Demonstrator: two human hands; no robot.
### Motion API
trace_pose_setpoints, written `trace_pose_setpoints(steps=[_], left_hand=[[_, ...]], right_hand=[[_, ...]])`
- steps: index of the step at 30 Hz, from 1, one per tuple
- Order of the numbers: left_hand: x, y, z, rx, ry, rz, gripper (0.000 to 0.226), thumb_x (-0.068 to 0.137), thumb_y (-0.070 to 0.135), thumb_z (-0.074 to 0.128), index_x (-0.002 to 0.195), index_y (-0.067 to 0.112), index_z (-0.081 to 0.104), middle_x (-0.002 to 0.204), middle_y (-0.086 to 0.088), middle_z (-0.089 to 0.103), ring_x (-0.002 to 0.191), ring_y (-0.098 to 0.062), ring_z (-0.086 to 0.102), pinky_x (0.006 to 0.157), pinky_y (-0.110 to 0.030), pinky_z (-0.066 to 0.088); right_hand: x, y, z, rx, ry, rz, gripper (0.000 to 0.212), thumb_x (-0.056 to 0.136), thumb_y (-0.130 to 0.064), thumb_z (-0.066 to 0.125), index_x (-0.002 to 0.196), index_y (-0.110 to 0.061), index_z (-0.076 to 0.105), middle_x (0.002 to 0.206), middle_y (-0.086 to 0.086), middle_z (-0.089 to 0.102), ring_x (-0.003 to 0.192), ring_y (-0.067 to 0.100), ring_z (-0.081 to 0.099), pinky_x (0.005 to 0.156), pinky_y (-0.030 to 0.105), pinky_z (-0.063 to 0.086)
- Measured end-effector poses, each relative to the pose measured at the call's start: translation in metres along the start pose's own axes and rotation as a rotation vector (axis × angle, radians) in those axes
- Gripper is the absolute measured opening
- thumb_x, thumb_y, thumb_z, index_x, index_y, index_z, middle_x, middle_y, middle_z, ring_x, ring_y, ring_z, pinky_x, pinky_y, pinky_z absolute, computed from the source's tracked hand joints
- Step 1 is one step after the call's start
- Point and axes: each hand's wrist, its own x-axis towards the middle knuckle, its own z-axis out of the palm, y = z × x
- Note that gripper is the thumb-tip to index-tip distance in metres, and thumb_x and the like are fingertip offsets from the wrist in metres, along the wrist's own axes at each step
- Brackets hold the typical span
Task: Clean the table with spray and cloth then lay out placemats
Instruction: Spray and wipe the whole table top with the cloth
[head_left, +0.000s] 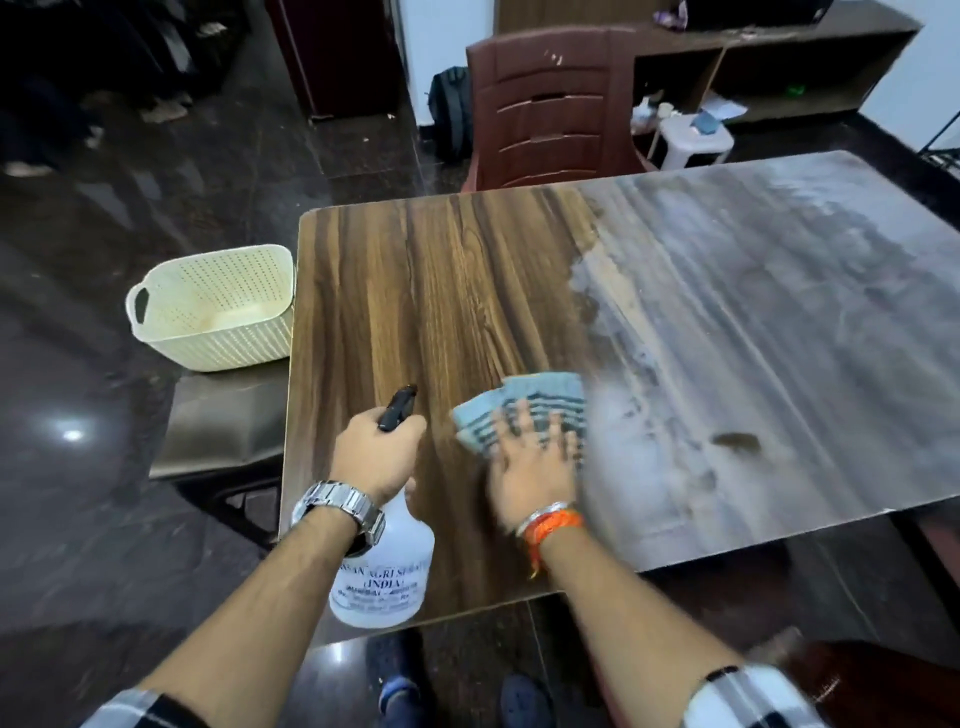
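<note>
One cloth (519, 410), one spray bottle (382, 571), one table (441, 291)

right hand (535, 457) motion-blurred, covers most of cloth (524, 402). bottle (384, 577) neck hidden in left hand (376, 449), label partly unreadable. table (779, 312) right corner cut off.

- The room is dim overall, with the far left corner nearly black.
- A small bright spot of glare sits on the glossy dark floor (72, 434) at the left — a reflected overhead light.
- The right half of the tabletop (753, 322) shows a pale, hazy sheen, while its left half reads as warm brown wood grain.
- Motion blur smears the right hand (535, 462) and the cloth (519, 410) under it — the left hand (376, 454) is sharper.
- Wide-angle distortion bends the tabletop's edges and stretches both forearms toward the bottom corners.
- Fine detail is soft throughout.
</note>
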Motion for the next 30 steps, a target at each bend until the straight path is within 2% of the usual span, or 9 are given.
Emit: trace_pose_setpoints(steps=[3,6,10,14,16,19,23,28,30], left_hand=[[-0.037,-0.006,0.012,0.041,0.068,-0.038,0.025,0.080,0.031,0.061,0.071,0.008,0.066,0.069,-0.007,0.068,0.068,-0.031,0.064,0.055,-0.030,0.039],[-0.064,-0.013,0.021,0.064,0.072,-0.024,0.029,0.083,0.032,0.064,0.066,0.008,0.065,0.065,-0.008,0.067,0.063,-0.027,0.057,0.054,-0.030,0.037],[-0.096,-0.019,0.036,0.071,-0.003,-0.017,0.026,0.083,0.024,0.063,0.060,0.012,0.056,0.048,-0.001,0.057,0.039,-0.023,0.060,0.044,-0.024,0.043],[-0.116,-0.030,0.057,0.010,-0.092,-0.051,0.018,0.081,0.024,0.062,0.072,0.009,0.063,0.061,-0.005,0.064,0.040,-0.020,0.060,0.048,-0.028,0.050],[-0.124,-0.033,0.069,0.005,-0.120,-0.039,0.017,0.082,0.025,0.061,0.072,0.011,0.059,0.064,-0.005,0.064,0.039,-0.020,0.062,0.046,-0.021,0.045],[-0.139,-0.032,0.090,0.003,-0.139,0.005,0.019,0.085,0.022,0.060,0.071,0.011,0.053,0.058,-0.003,0.056,0.036,-0.019,0.058,0.036,-0.016,0.037],[-0.150,-0.017,0.116,-0.003,-0.163,0.046,0.020,0.084,0.022,0.060,0.069,0.010,0.057,0.060,-0.005,0.060,0.035,-0.014,0.053,0.041,-0.026,0.048],[-0.152,0.030,0.157,-0.040,-0.109,0.092,0.028,0.076,0.028,0.058,0.054,0.017,0.046,0.054,-0.002,0.054,0.050,-0.031,0.063,0.050,-0.035,0.055],[-0.155,0.050,0.177,-0.061,-0.118,0.098,0.029,0.080,0.027,0.059,0.056,0.018,0.046,0.056,-0.001,0.055,0.048,-0.026,0.062,0.043,-0.025,0.050]], right_hand=[[-0.045,-0.040,0.013,-0.070,-0.176,-0.432,0.058,0.091,-0.049,0.017,0.146,-0.037,0.026,0.159,-0.009,0.009,0.145,0.034,-0.001,0.115,0.056,-0.001],[-0.069,-0.036,0.017,-0.024,-0.156,-0.612,0.045,0.092,-0.043,0.032,0.132,-0.032,0.051,0.152,-0.004,0.034,0.144,0.031,0.014,0.115,0.056,0.011],[-0.065,0.050,0.007,-0.015,-0.033,-0.314,0.051,0.090,-0.048,0.031,0.140,-0.043,0.036,0.155,-0.009,0.027,0.141,0.029,0.026,0.114,0.051,0.015],[-0.056,0.147,-0.022,-0.017,0.047,0.084,0.056,0.091,-0.050,0.023,0.147,-0.047,0.015,0.159,-0.009,0.013,0.143,0.030,0.018,0.117,0.050,0.006],[-0.058,0.166,-0.026,0.010,0.041,0.189,0.054,0.095,-0.051,0.024,0.147,-0.048,0.009,0.159,-0.010,0.007,0.145,0.029,0.011,0.118,0.048,0.002],[-0.060,0.164,-0.022,0.013,0.048,0.210,0.053,0.096,-0.051,0.020,0.147,-0.047,0.006,0.159,-0.012,0.000,0.146,0.028,0.003,0.117,0.048,-0.001],[-0.066,0.167,-0.022,0.034,0.006,0.158,0.054,0.096,-0.051,0.021,0.148,-0.047,0.005,0.159,-0.013,-0.003,0.146,0.029,-0.001,0.117,0.049,-0.003],[-0.070,0.191,-0.026,0.026,0.001,0.072,0.053,0.096,-0.052,0.021,0.146,-0.050,0.006,0.159,-0.014,-0.003,0.146,0.025,-0.001,0.117,0.047,-0.002],[-0.069,0.211,-0.029,0.032,0.004,0.096,0.053,0.095,-0.052,0.022,0.146,-0.051,0.005,0.159,-0.015,-0.003,0.146,0.026,-0.001,0.117,0.048,-0.002]])
